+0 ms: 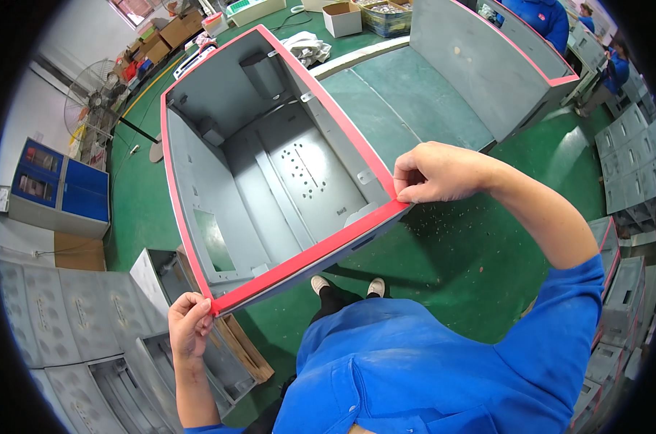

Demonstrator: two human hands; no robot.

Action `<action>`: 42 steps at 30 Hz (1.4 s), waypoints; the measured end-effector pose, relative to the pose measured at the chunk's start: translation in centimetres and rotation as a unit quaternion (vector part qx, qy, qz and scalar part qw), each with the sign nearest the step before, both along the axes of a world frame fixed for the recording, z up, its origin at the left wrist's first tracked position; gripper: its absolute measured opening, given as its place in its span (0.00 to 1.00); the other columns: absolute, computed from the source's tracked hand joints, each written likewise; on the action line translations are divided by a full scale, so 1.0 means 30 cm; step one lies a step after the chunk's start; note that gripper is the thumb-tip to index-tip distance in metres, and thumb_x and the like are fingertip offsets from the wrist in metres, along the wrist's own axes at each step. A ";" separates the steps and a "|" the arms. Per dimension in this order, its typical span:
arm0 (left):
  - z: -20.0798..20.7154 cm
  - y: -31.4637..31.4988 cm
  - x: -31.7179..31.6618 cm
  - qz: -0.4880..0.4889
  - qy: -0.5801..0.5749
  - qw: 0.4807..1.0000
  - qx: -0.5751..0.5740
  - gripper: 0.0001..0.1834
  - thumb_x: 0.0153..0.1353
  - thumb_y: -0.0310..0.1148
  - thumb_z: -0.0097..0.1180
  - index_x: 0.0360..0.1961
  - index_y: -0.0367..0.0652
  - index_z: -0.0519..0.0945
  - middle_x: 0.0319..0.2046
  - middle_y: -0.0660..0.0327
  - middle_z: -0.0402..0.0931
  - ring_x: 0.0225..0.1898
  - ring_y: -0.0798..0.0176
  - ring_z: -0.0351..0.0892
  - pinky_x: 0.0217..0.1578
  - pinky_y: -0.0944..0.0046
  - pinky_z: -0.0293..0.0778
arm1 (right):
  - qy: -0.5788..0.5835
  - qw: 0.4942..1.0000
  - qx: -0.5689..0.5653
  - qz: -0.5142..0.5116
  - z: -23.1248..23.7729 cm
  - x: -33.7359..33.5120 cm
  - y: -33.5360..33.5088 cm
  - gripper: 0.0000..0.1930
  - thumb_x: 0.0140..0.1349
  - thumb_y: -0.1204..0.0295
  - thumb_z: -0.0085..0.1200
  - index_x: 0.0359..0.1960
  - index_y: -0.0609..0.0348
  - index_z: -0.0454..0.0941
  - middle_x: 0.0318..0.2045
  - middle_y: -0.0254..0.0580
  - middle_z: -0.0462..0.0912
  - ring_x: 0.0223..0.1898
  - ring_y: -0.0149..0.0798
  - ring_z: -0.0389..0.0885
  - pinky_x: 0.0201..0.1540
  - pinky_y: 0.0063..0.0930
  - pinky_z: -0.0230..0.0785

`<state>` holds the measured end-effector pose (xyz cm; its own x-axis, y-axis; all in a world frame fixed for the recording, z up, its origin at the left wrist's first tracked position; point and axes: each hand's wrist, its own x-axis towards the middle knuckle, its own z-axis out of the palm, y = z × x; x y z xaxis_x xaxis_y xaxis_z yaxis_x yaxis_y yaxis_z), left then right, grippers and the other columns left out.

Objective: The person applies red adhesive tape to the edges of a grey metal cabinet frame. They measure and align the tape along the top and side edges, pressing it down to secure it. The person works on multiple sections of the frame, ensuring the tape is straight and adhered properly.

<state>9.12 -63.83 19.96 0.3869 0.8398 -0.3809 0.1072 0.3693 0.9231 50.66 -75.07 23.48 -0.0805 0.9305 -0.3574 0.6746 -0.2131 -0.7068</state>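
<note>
Red strip (310, 254) is being laid along the near rim of an open grey metal cabinet (270, 181) that stands on the green floor (443, 246). The left hand (190, 327) is closed in a pinch on the strip's end at the near left corner; the right hand (436, 173) is pinched shut on it at the near right corner. The step is judged best served if the strip is kept taut, lined up with the rim, and pressed down evenly at both corners.

Factory floor: stacked grey metal cabinets (632, 155)
</note>
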 end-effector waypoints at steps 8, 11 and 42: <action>-0.007 0.002 0.003 0.010 0.004 1.000 0.004 0.06 0.50 0.24 0.56 0.22 0.40 0.70 0.15 0.66 0.67 0.13 0.78 0.61 0.10 0.80 0.54 | 0.041 0.994 0.065 -0.078 -0.038 -0.020 -0.050 0.05 0.52 0.75 0.52 0.28 0.63 0.72 0.24 0.35 0.75 0.26 0.27 0.71 0.31 0.20 0.66; -0.008 0.004 0.001 0.007 0.004 1.000 0.003 0.06 0.50 0.25 0.56 0.22 0.40 0.70 0.15 0.66 0.68 0.12 0.78 0.61 0.10 0.80 0.54 | 0.150 0.974 0.097 -0.139 -0.094 -0.013 -0.076 0.09 0.54 0.74 0.52 0.36 0.64 0.70 0.29 0.35 0.75 0.28 0.24 0.71 0.31 0.16 0.66; 0.048 0.028 -0.028 -0.085 0.098 0.991 0.045 0.09 0.49 0.33 0.60 0.23 0.38 0.76 0.17 0.66 0.73 0.16 0.79 0.64 0.14 0.79 0.55 | 0.302 0.904 0.073 -0.294 -0.147 -0.120 -0.112 0.10 0.56 0.74 0.50 0.37 0.61 0.67 0.27 0.32 0.70 0.24 0.22 0.66 0.28 0.14 0.60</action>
<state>8.29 -62.98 21.40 0.4511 0.8030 -0.3896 0.3416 0.2480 0.9066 47.05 -78.42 19.08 0.3042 0.9096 -0.2829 -0.0439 -0.2833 -0.9580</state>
